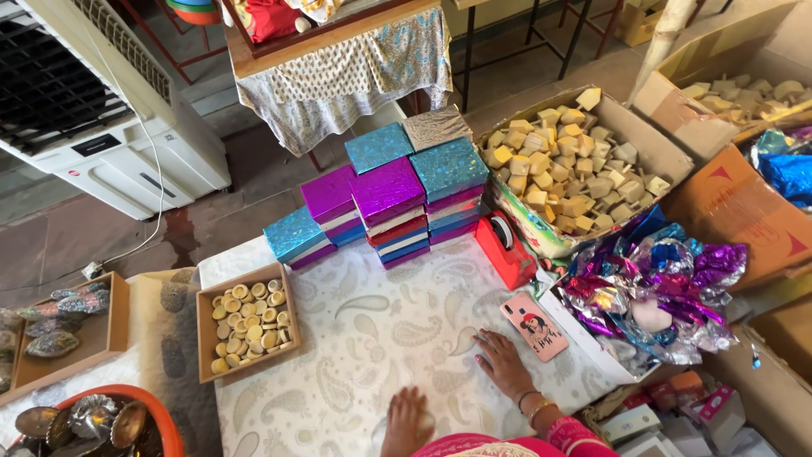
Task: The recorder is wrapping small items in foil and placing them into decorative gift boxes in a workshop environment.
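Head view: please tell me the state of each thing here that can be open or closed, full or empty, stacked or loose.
Left hand: flat on the cloth, holding nothing.
Right hand: flat, empty, beside the pink phone.
Pink phone: lying back up.
Glittery boxes: closed, stacked.
Cardboard box: open, filled with tan blocks.
Wooden tray: filled with round pieces.

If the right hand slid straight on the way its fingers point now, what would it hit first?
The right hand lies flat on the paisley cloth, fingers pointing up and slightly left. The cloth ahead looks bare; the first thing met would probably be the stack of shiny wrapped boxes, though depth is uncertain.
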